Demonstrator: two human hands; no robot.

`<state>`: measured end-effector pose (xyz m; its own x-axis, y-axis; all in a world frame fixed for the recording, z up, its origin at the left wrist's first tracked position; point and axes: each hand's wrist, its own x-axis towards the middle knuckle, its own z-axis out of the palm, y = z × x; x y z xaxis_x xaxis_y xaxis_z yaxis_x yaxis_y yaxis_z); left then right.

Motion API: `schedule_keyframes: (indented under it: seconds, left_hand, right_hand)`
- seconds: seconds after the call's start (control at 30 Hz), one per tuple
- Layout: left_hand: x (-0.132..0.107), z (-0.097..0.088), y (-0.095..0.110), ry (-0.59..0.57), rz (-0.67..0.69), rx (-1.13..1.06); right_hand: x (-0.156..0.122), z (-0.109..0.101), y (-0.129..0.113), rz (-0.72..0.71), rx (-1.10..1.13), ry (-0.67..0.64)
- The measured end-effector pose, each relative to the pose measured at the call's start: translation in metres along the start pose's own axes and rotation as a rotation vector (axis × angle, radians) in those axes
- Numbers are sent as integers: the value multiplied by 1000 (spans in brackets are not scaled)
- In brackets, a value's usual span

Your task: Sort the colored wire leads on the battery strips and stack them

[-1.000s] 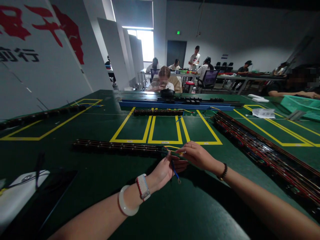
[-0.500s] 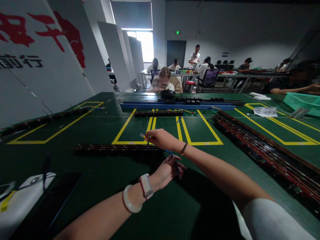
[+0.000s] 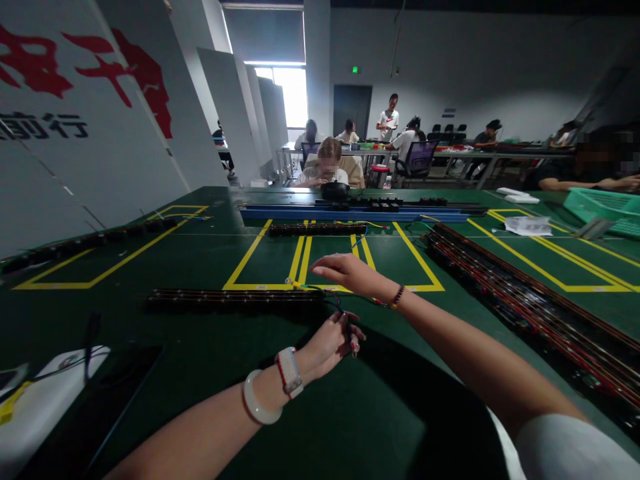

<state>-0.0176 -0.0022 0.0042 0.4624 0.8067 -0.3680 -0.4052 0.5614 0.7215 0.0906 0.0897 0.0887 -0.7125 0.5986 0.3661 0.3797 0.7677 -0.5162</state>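
My left hand (image 3: pixel 333 341), with a woven watch band and a pale bangle on its wrist, pinches a dark blue wire (image 3: pixel 346 325). A ring terminal pokes out below its fingers. My right hand (image 3: pixel 353 273) hovers just beyond, palm down, fingers stretched out and holding nothing. Just left of its fingertips lies a yellow-sleeved wire end (image 3: pixel 296 285) with a ring terminal. A green-and-yellow wire and a red-tipped one run under the right hand. These wires come from the right end of a long dark bar assembly (image 3: pixel 235 297) lying on the green tabletop (image 3: pixel 240 400).
A shorter bar assembly (image 3: pixel 317 229) lies farther back, before a blue rail (image 3: pixel 360 213). Long wired assemblies (image 3: pixel 520 307) stretch along the right. A green basket (image 3: pixel 605 208) stands far right; a white device (image 3: pixel 65 373) sits near left. People sit across the room.
My right hand has let go of the yellow-sleeved wire end and moved right, its fingers straightening. That wire now lies on the table. My left hand has shifted slightly and keeps its blue wire.
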Motion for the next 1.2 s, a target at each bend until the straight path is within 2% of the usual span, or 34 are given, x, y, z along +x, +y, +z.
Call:
schedule_keyframes:
  seconds: [0.07,0.13,0.23,0.33,0.4,0.53,0.67,0.9,1.0,1.2]
  left_hand:
    - [-3,2,3,6,-11,31]
    - [-6,4,5,9,-23,74]
    - [-8,4,7,3,-36,141]
    - [-7,1,7,-1,-46,195]
    - [-6,-3,8,-10,-51,274]
    - [-6,-14,18,-50,-122,520]
    - [-4,-28,31,-100,-156,735]
    - [3,-53,35,-94,-169,738]
    - [-3,-52,35,-89,-159,741]
    - [-13,-31,49,-121,-128,902]
  right_hand:
    - [-24,-7,18,111,-20,62]
    - [-48,-4,39,217,-70,74]
    - [-77,11,65,311,-55,46]
    - [-92,26,78,382,51,52]
    - [-95,30,80,413,96,34]
    - [-92,30,76,382,130,-43]
    - [-92,28,75,373,146,-44]
    - [-93,29,78,361,142,-39]
    - [-93,28,78,358,145,-45]
    - [-94,28,77,345,113,-42]
